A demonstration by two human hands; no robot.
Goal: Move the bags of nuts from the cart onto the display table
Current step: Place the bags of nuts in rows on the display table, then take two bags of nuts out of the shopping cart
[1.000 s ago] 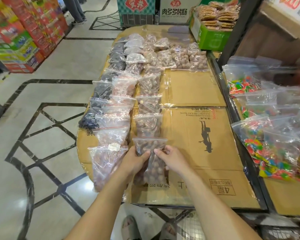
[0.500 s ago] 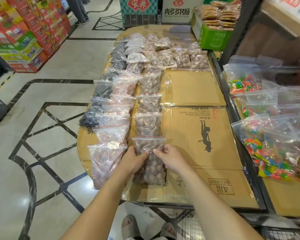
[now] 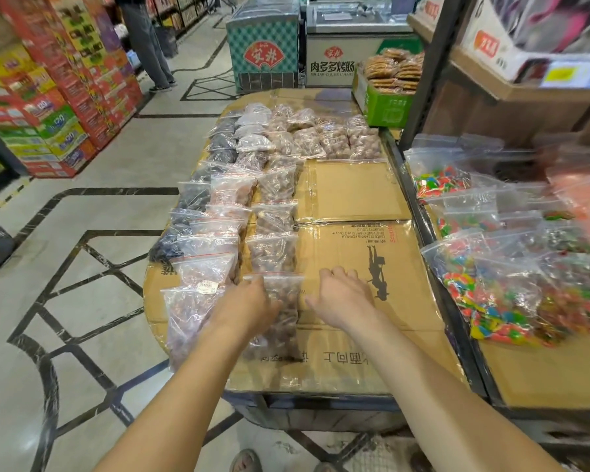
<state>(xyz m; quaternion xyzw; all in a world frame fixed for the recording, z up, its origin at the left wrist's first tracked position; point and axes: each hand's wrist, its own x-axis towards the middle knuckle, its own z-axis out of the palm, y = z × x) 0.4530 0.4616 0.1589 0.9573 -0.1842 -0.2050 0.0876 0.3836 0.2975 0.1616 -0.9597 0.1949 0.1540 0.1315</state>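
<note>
The nearest bag of nuts (image 3: pixel 284 301), a clear zip bag of brown nuts, lies flat at the front of the display table (image 3: pixel 355 362), last in a column of similar bags (image 3: pixel 276 212). My left hand (image 3: pixel 249 306) rests on that bag's upper left edge; its fingers are blurred, so I cannot see whether they grip. My right hand (image 3: pixel 343 294) is off the bag, just to its right over bare cardboard, fingers apart and empty. A strip of the cart's wire mesh (image 3: pixel 372 454) shows at the bottom edge.
Two more columns of bagged goods (image 3: pixel 215 240) fill the table's left side, and a row of nut bags (image 3: pixel 334 141) lies at the back. Candy bags (image 3: pixel 491 294) cover the shelf on the right. A green box of biscuits (image 3: pixel 385 107) stands behind. A person (image 3: pixel 150 46) stands far left.
Both hands held the top of the nearest bag. My right hand has let go and moved right onto the cardboard; my left hand stays on the bag. The view tilted up.
</note>
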